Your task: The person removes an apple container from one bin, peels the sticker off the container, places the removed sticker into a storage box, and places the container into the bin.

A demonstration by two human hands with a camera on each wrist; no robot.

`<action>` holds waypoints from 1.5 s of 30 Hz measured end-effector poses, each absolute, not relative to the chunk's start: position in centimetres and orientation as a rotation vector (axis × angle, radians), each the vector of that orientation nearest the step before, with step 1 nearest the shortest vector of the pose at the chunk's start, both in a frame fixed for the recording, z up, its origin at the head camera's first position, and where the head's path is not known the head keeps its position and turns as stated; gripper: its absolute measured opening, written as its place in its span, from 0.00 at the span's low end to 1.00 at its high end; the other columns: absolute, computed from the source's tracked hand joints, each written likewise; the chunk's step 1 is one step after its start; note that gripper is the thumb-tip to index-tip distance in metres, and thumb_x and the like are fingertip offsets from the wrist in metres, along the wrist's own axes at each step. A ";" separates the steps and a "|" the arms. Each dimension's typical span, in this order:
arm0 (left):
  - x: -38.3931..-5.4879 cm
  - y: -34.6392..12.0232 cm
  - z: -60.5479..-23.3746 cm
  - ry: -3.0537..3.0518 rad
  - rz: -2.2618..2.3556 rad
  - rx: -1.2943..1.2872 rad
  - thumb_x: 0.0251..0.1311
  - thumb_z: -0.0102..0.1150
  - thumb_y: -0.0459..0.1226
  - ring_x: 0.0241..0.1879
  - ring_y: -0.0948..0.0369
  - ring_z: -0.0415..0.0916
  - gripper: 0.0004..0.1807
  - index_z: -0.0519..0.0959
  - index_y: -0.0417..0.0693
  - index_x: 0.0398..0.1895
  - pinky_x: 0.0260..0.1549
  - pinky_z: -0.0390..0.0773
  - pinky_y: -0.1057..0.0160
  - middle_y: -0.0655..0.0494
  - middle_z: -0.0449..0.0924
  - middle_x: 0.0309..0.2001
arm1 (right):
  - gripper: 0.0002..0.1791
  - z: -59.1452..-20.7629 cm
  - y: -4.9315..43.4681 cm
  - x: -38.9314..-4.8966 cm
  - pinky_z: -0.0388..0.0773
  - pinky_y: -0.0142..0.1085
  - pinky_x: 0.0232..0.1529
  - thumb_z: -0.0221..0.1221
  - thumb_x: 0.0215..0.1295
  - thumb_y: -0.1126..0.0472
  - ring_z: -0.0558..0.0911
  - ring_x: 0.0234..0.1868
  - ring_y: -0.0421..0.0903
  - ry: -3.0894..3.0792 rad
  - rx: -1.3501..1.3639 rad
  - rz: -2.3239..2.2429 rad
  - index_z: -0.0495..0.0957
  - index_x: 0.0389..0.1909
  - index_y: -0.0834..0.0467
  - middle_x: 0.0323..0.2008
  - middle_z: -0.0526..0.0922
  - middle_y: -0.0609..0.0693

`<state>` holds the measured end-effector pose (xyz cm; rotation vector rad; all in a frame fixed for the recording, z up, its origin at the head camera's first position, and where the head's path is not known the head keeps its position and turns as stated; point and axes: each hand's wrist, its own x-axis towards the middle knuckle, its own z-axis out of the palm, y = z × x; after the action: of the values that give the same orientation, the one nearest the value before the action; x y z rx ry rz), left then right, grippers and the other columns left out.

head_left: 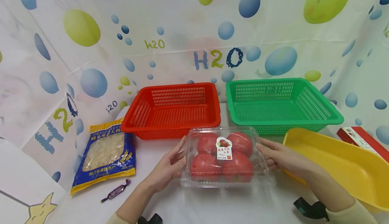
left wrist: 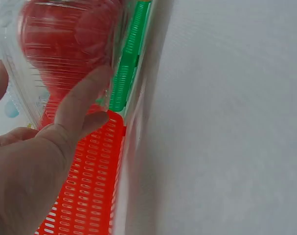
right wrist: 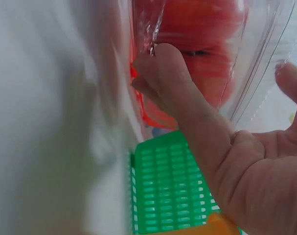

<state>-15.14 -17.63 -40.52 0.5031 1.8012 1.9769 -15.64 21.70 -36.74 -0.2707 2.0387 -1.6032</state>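
Between my two hands is a clear plastic clamshell box [head_left: 228, 184] of several large red round fruits [head_left: 237, 166], with a white printed label [head_left: 224, 152] on its lid. My left hand [head_left: 168, 163] holds the box's left side. In the left wrist view, its fingers [left wrist: 72, 105] lie along the underside. My right hand [head_left: 284, 156] grips the opposite side, thumb toward the lid. In the right wrist view the right fingers [right wrist: 175, 73] curl beneath the plastic. The box overlaps the front edges of both baskets in the head view.
A red basket [head_left: 170, 131] and a green basket [head_left: 282, 122] stand behind. At right are a yellow tray [head_left: 340, 163] and a red-and-white box [head_left: 364, 141]. A blue-and-yellow food bag [head_left: 104, 153] and a purple-wrapped candy [head_left: 116, 191] lie at left.
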 end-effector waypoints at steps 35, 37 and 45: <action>-16.7 -18.4 -41.9 1.828 1.869 0.562 0.75 0.52 0.35 0.71 0.38 0.61 0.43 0.39 0.58 0.83 0.53 0.79 0.44 0.36 0.47 0.78 | 0.47 -38.0 20.3 -15.7 0.80 0.52 0.54 0.48 0.78 0.41 0.79 0.57 0.64 2.280 -0.118 -1.446 0.45 0.75 0.76 0.70 0.59 0.76; -16.6 -18.5 -41.9 1.839 1.863 0.563 0.75 0.52 0.34 0.71 0.38 0.60 0.43 0.40 0.57 0.83 0.53 0.78 0.43 0.35 0.48 0.78 | 0.47 -37.9 20.2 -15.6 0.80 0.52 0.53 0.48 0.78 0.40 0.78 0.57 0.64 2.279 -0.115 -1.440 0.45 0.76 0.75 0.70 0.59 0.76; -16.4 -18.7 -41.1 2.030 1.853 0.535 0.73 0.56 0.39 0.75 0.40 0.52 0.43 0.43 0.51 0.83 0.57 0.76 0.47 0.40 0.49 0.79 | 0.48 -36.2 21.2 -15.1 0.75 0.62 0.56 0.49 0.77 0.39 0.83 0.51 0.57 2.327 -0.126 -1.400 0.39 0.80 0.65 0.67 0.65 0.73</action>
<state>-16.35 -18.75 -41.08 0.5347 2.0298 1.8533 -15.12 21.16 -36.15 -0.1261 2.3273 -1.4002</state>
